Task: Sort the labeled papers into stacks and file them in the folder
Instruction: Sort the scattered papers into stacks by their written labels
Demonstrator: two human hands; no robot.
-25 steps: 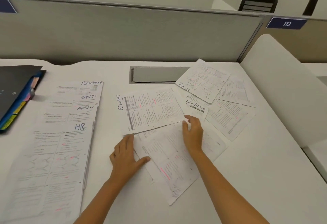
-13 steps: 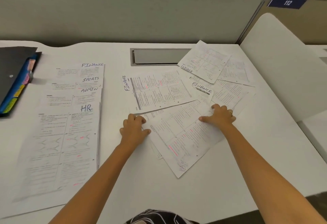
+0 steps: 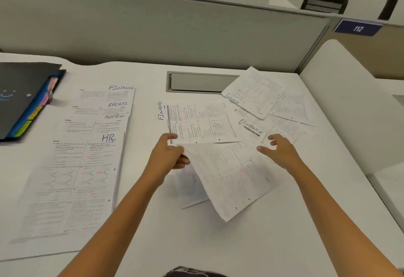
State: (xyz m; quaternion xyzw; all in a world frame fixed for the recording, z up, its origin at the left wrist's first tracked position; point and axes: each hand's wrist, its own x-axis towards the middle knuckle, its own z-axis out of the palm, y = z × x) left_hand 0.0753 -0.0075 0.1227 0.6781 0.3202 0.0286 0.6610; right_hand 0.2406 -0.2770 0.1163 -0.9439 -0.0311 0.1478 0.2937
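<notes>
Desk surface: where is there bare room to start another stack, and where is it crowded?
Free: the strip of desk between the fanned labeled stack and the loose papers; the near edge right of the right hand; the patch between folder and cable tray. Crowded: the loose pile, where the left hand grips a sheet.

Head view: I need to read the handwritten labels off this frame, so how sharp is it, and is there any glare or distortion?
Head view: large labels such as HR and FINANCE read clearly; the fine print is too soft. The wide lens bows the partition. Lighting is even, with no glare on the papers; the sheet held by the left hand looks slightly blurred.
</notes>
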